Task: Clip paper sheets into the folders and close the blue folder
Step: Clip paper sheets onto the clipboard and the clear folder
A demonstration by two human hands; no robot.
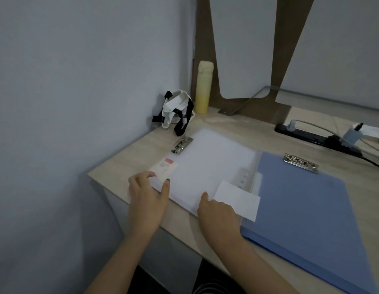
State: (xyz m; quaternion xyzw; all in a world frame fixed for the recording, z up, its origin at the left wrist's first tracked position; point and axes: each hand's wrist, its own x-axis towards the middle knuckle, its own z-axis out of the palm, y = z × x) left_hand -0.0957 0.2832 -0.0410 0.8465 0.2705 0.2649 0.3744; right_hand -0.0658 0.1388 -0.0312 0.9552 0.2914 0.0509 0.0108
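Observation:
A translucent white folder (pixel 207 164) lies open on the wooden desk, with a metal clip (pixel 182 145) at its far left edge and a label (pixel 166 169) near its front left corner. To its right lies a blue folder (pixel 307 206) with its own metal clip (pixel 301 163) at the far edge. A small white paper sheet (pixel 239 200) rests across the seam between both folders. My left hand (pixel 147 198) touches the white folder's front left corner beside the label. My right hand (pixel 218 213) rests at the paper's left edge; its fingers are hidden.
A yellow bottle (pixel 203 88) and a white bag with black straps (pixel 176 110) stand at the back left by the wall. A black power strip (pixel 318 136) with plugs and cables lies at the back right. The desk edge (pixel 124 200) runs near my hands.

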